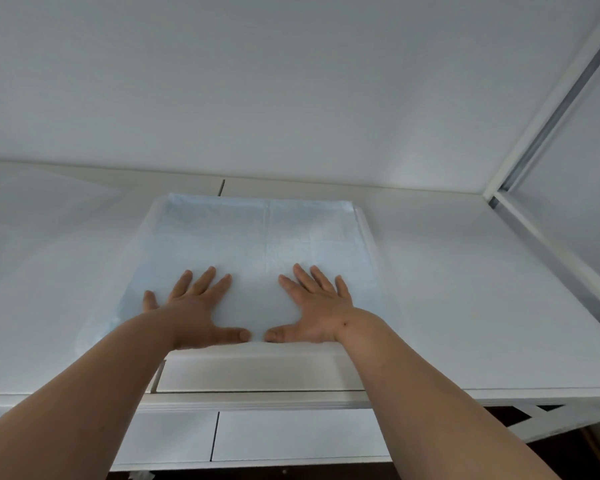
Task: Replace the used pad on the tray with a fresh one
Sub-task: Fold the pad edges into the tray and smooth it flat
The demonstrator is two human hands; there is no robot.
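Both hands flat, fingers spread: left hand (194, 306) and right hand (312, 306) press the near edge of the blue pad (257, 233), gripping nothing. Pad covers the tray (366, 226), extending away beyond the fingertips; the 2 hands equally near.

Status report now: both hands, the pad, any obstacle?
Left hand and right hand open, flat on the blue pad. Pad spread over the tray. Nothing in the way.

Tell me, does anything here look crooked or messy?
Slightly. The pad spills past the tray's left side, while the tray's rim shows bare on the right. Both hands, left and right, press it flat.
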